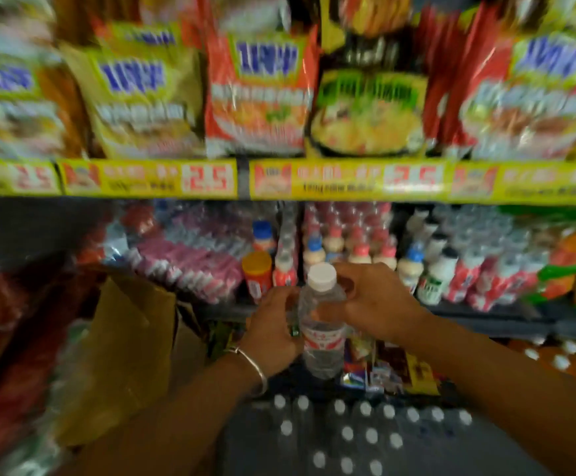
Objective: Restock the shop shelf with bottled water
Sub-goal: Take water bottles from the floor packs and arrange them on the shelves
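Head view: you look down a blurred shop aisle, with your two hands meeting in front of the drinks shelf.
Bottle: a clear plastic water bottle with a white screw cap and red label (pixel 321 321) stands upright between your hands, held in the air just short of the front edge of the dark drinks shelf (pixel 486 309).
Left hand: your left hand (pixel 274 329), with a silver bangle (pixel 253 366) at the wrist, wraps its fingers round the bottle's left side at label height.
Right hand: your right hand (pixel 372 304) curls round the bottle's shoulder, just under the cap.
Stock: a wrapped pack of white-capped bottles (pixel 365 438) lies below your arms.
Shelf above: noodle packets (pixel 262 94) sit over yellow price strips (pixel 348 178).
Handling: the bottle is probably full, so moderately heavy; thin walls likely dent when squeezed. Gripping the labelled middle looks firmest.
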The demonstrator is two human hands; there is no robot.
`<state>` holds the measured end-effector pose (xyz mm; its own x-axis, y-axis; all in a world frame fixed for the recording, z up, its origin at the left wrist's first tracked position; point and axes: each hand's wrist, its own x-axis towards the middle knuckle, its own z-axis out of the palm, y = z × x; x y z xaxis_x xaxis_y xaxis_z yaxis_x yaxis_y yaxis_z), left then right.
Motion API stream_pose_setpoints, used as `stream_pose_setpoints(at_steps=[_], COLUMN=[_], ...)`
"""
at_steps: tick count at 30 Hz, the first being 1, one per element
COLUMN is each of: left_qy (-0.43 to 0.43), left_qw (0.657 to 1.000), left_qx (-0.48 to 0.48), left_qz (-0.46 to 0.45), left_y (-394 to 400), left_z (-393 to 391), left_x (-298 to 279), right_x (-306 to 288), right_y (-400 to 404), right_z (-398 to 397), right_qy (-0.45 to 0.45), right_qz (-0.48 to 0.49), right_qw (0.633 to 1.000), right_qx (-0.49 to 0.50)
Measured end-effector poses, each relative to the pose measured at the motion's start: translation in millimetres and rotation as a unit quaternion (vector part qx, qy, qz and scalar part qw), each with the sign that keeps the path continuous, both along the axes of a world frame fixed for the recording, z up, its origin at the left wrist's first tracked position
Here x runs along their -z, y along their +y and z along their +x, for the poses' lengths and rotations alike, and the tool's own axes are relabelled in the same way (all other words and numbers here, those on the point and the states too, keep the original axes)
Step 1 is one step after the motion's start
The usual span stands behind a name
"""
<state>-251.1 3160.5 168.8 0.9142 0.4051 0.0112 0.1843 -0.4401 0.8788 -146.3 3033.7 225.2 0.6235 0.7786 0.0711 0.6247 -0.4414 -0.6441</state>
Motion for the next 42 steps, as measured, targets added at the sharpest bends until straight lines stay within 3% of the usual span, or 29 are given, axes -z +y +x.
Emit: stream_pose_setpoints(at_steps=[4, 11, 20, 25, 29, 34, 42], left_qy=[-0.060, -0.166, -0.266, -0.298, -0.311, -0.317, -0.304], left_qw=[0.997, 0.983, 0.959, 0.943, 0.938, 0.939, 0.932], left_qx=[0.039, 0.063, 0.063, 0.030, 0.015, 0.014, -0.050], left_qz=[-0.016, 0.049, 0.079, 0.149, 0.150, 0.131, 0.189], left_y=[3, 16, 74, 120, 154, 196, 242], left_z=[-2, -7, 9, 30, 51, 78, 122], left_x=[-129, -325, -493, -542, -563, -578, -569], right_x=[-134, -345, -532, -592, -616, -633, -623], right_y=[-5, 6, 51, 99, 145, 194, 252], right_z=[-1, -4, 9, 29, 52, 86, 124], right_qy=[-0.025, -0.067, -0.059, -0.072, -0.044, -0.034, -0.041], right_qz=[0.064, 0.176, 0.299, 0.319, 0.333, 0.334, 0.296], right_qw=[0.998, 0.982, 0.952, 0.945, 0.941, 0.941, 0.953], right_qx=[0.007, 0.035, 0.019, 0.025, 0.038, 0.053, 0.057])
